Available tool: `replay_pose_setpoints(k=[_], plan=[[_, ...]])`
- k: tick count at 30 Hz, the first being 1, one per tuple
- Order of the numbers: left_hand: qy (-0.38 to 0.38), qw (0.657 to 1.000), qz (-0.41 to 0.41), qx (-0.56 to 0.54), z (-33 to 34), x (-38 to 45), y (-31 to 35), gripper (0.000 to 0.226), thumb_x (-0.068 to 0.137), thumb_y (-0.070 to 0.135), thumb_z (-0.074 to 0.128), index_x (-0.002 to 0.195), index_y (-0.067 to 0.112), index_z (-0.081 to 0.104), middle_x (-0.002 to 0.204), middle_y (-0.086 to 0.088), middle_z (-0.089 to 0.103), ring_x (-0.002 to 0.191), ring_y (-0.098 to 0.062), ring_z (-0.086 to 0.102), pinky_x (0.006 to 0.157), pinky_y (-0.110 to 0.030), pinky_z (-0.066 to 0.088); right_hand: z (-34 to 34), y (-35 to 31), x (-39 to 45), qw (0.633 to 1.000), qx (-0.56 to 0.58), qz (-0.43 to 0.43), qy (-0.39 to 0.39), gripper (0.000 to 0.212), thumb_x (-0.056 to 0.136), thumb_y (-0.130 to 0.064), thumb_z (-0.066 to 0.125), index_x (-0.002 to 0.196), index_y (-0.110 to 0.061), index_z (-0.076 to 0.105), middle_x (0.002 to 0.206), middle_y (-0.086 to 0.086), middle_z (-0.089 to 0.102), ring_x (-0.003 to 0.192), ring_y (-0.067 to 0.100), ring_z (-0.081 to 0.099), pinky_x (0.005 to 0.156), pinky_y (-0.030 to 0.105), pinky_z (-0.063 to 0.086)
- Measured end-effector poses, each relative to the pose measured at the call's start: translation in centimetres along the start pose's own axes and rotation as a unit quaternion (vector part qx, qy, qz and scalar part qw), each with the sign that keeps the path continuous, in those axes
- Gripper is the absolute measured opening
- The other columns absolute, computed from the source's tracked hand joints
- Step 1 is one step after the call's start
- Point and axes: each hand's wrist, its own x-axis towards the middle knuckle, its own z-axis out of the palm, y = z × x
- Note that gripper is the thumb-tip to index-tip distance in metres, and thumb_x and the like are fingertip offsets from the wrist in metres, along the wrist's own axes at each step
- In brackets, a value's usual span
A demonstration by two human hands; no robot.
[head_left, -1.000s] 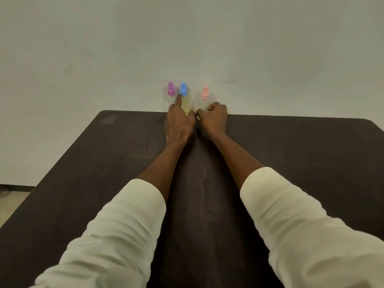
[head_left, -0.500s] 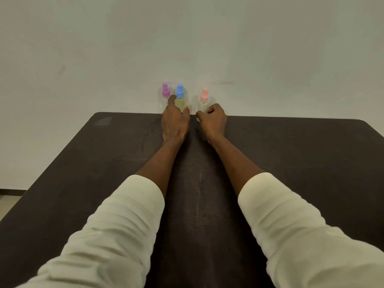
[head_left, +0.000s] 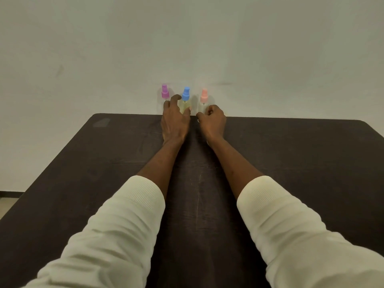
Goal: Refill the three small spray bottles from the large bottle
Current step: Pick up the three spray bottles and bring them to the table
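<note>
Spray bottles (head_left: 185,100) just beyond hands (head_left: 193,123)

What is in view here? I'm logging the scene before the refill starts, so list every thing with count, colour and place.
purple-capped spray bottle: 1, clear body, purple cap, far table edge, leftmost.
blue-capped spray bottle: 1, yellowish liquid inside, blue cap, middle, tilted slightly.
pink-capped spray bottle: 1, clear body, pink cap, rightmost.
table: 1, dark brown, fills the lower frame.
wall: 1, pale grey-white, behind the table.
large bottle: none in view.
sleeves: 2, cream, on both forearms.
left hand: 1, fingers curled round the blue-capped spray bottle.
right hand: 1, fingers curled at the foot of the pink-capped spray bottle; whether it has a grip cannot be told.
</note>
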Motion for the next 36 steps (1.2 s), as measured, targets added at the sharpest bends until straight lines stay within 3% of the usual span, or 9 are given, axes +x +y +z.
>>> replay_pose_setpoints(k=[5,9,13,17,21,25,29,33,36], plan=[[-0.016,1.000,0.013,-0.004,-0.1,-0.3,0.1,0.046,0.094,0.028,0.062,0.137,0.019,0.050,0.123,-0.005,0.062,0.110,-0.023,0.060,0.091,-0.038,0.048,-0.1,0.0,-0.1,1.000,-0.016,0.001,-0.006,0.017,0.079,-0.011,0.063,0.075,-0.014,0.047,0.072,-0.004,0.051,0.061,0.008,0.042,0.054,0.021,0.036],[-0.039,0.999,-0.008,-0.011,-0.1,-0.2,0.1,0.059,0.092,0.031,0.066,0.144,0.016,0.043,0.125,-0.005,0.063,0.110,-0.022,0.060,0.093,-0.039,0.048,0.0,-0.1,-0.2,1.000,-0.024,0.000,-0.013,0.019,0.082,-0.017,0.066,0.079,-0.016,0.048,0.075,-0.006,0.052,0.065,0.009,0.044,0.055,0.022,0.036],[-0.071,0.997,-0.009,0.022,0.2,0.1,-0.1,0.044,0.091,0.036,0.064,0.129,0.015,0.055,0.125,-0.004,0.064,0.111,-0.026,0.061,0.097,-0.044,0.048,-0.2,-0.1,-0.3,0.998,-0.051,-0.012,-0.024,0.022,0.088,-0.025,0.065,0.077,-0.019,0.047,0.080,-0.005,0.055,0.070,0.012,0.048,0.057,0.023,0.035],[-0.088,0.996,-0.015,0.003,-0.2,-0.6,0.1,0.041,0.092,0.033,0.065,0.126,0.015,0.051,0.119,-0.005,0.068,0.103,-0.026,0.065,0.092,-0.043,0.052,-0.9,-0.2,-1.2,0.996,-0.071,-0.016,-0.043,0.031,0.093,-0.021,0.059,0.070,-0.022,0.038,0.074,-0.006,0.050,0.064,0.009,0.043,0.050,0.020,0.030],[-0.087,0.995,-0.008,-0.049,-2.2,-3.7,1.2,0.037,0.094,0.027,0.066,0.125,0.009,0.054,0.103,0.000,0.064,0.089,-0.014,0.056,0.077,-0.026,0.043,-3.0,-0.5,-3.9,0.995,-0.071,0.000,-0.063,0.006,0.094,-0.016,0.055,0.090,-0.012,0.052,0.093,0.004,0.060,0.083,0.019,0.055,0.069,0.029,0.045],[-0.082,0.991,-0.002,-0.106,-5.1,-9.0,2.5,0.016,0.096,0.026,0.063,0.109,0.019,0.058,0.099,0.005,0.062,0.090,-0.011,0.059,0.076,-0.023,0.045,-6.5,-1.0,-9.4,0.995,-0.050,0.020,-0.086,0.020,0.096,-0.018,0.053,0.115,-0.012,0.057,0.111,0.006,0.063,0.100,0.023,0.060,0.087,0.040,0.052],[-0.097,0.987,-0.002,-0.130,-8.1,-15.0,3.9,0.022,0.096,0.027,0.064,0.116,0.021,0.059,0.107,0.007,0.063,0.098,-0.008,0.058,0.079,-0.017,0.043,-10.5,-1.4,-15.8,0.995,-0.010,0.039,-0.094,0.025,0.098,-0.018,0.051,0.122,-0.014,0.054,0.107,-0.001,0.059,0.102,0.018,0.057,0.088,0.034,0.049],[-0.125,0.984,-0.003,-0.127,-10.8,-20.9,5.3,0.039,0.097,0.029,0.062,0.133,0.018,0.054,0.123,0.004,0.062,0.110,-0.011,0.058,0.093,-0.028,0.048,-14.8,-1.4,-21.9,0.994,0.010,0.038,-0.098,0.024,0.098,-0.016,0.051,0.121,-0.014,0.054,0.108,-0.003,0.057,0.099,0.012,0.055,0.083,0.027,0.045],[-0.136,0.980,0.000,-0.142,-12.1,-24.8,6.5,0.037,0.098,0.030,0.061,0.133,0.020,0.053,0.117,0.008,0.061,0.106,-0.013,0.061,0.092,-0.038,0.054,-17.5,-1.0,-25.2,0.995,-0.003,0.020,-0.096,0.012,0.098,-0.015,0.051,0.109,-0.012,0.055,0.105,0.001,0.061,0.094,0.015,0.058,0.078,0.026,0.046]])
